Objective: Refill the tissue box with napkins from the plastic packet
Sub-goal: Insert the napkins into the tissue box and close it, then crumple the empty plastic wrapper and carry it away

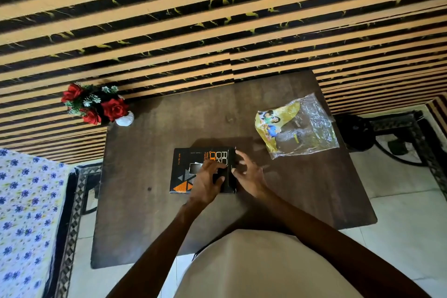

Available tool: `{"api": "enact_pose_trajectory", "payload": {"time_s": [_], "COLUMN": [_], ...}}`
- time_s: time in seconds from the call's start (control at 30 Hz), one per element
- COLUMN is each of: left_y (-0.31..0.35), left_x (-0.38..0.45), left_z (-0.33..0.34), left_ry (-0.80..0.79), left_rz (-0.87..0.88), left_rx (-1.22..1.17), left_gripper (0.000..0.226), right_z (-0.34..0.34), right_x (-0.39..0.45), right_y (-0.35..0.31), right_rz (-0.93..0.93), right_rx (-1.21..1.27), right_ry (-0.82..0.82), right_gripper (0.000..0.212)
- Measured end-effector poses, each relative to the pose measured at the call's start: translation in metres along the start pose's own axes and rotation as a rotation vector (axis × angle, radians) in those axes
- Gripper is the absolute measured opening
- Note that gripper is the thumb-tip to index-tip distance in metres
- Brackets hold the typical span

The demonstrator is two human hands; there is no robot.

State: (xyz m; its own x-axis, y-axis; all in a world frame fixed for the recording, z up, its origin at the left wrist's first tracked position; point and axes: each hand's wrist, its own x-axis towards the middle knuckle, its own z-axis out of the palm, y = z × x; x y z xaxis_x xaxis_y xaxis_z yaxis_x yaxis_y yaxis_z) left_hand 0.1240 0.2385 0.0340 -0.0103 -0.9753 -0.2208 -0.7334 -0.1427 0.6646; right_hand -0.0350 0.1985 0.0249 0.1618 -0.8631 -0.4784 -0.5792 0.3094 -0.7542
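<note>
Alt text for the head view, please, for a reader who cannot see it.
Both hands work at a black tissue box on a dark wooden table: left hand on top, right hand at its end. A plastic packet lies beyond.
</note>
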Motion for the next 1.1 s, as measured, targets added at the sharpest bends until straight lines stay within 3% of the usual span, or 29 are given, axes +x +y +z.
{"api": "enact_pose_trajectory", "payload": {"time_s": [0.13, 0.27, 0.4, 0.53, 0.6, 0.67, 0.77, 0.8, 0.87, 0.93, 1.1], "left_y": [-0.018, -0.028, -0.037, -0.035, -0.032, -0.030, -0.034, -0.041, -0.047, -0.044, -0.044], "left_x": [-0.002, -0.009, -0.012, -0.016, -0.018, -0.018, -0.017, -0.017, -0.020, -0.023, -0.006], "left_z": [-0.008, -0.012, -0.012, -0.013, -0.016, -0.020, -0.019, -0.020, -0.023, -0.028, -0.048], "left_ry": [0.166, 0.285, 0.319, 0.292, 0.296, 0.306, 0.309, 0.322, 0.357, 0.317, 0.214], "left_rz": [-0.021, -0.167, -0.473, -0.578, -0.583, -0.587, -0.580, -0.581, -0.626, -0.693, -0.599], "left_rx": [0.189, 0.302, 0.097, -0.056, -0.052, -0.055, -0.128, -0.239, -0.621, -0.898, -0.897], "left_gripper": [0.046, 0.081, 0.119, 0.132, 0.133, 0.132, 0.126, 0.117, 0.077, 0.053, 0.056], "right_z": [0.002, 0.007, 0.000, 0.001, 0.006, 0.012, 0.015, 0.015, 0.016, 0.019, 0.021], "right_x": [0.002, 0.006, 0.001, 0.003, 0.001, 0.001, 0.001, -0.001, -0.004, -0.005, 0.017], "right_y": [-0.004, 0.000, -0.004, 0.000, -0.003, -0.006, -0.004, -0.006, -0.007, -0.007, -0.017], "right_rz": [0.026, 0.036, 0.089, 0.138, 0.146, 0.134, 0.143, 0.176, 0.245, 0.280, 0.153], "right_rx": [-0.032, -0.004, -0.046, 0.107, 0.264, 0.261, 0.305, 0.372, 0.480, 0.455, 0.347], "right_ry": [-0.004, 0.033, 0.134, 0.157, 0.092, 0.112, 0.111, 0.045, -0.115, -0.207, -0.150], "right_gripper": [0.065, 0.071, 0.066, 0.063, 0.049, 0.034, 0.030, 0.037, 0.061, 0.078, 0.093]}}
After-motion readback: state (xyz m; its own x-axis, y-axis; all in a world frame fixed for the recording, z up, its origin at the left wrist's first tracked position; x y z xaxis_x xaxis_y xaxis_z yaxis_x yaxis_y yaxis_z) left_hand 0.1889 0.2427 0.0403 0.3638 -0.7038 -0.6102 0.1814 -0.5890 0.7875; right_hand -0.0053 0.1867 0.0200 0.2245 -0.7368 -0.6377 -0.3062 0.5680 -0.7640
